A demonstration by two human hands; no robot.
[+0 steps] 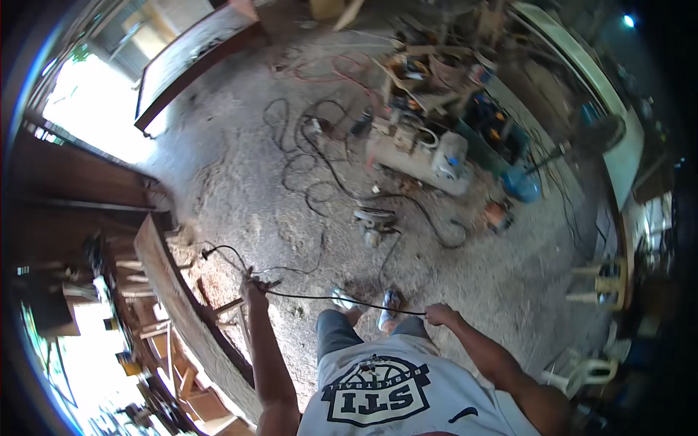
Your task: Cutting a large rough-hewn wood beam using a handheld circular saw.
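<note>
The person is standing on the near side of the beige air compressor [422, 156], facing it, and both hands are holding a black cable [313, 296]. The cable is stretching almost straight between them, on the near side of the compressor and well apart from it, crossing in front of the shoes [390, 301] in this view.

The left hand [253, 288] is closing around the cable, nearer than the compressor and to its left, with a finger or two sticking out toward the right. Past this hand, a short length of cable is curving away and ending in a black plug [206, 254], farther left of the compressor; whether the plug is touching the ground, I cannot tell. The right hand [441, 314] is making a narrow fist on the cable, straight on the near side of the compressor.

A power tool [374, 234] with a round disc is lying just on the compressor's near side, and a thin cord is trailing from it toward the shoes. A blue container [521, 186] is sitting to the compressor's right, and an orange object [498, 216] is resting to its right and slightly nearer. A long wooden slab [193, 305] is running well to the compressor's left, on the nearer side
</note>
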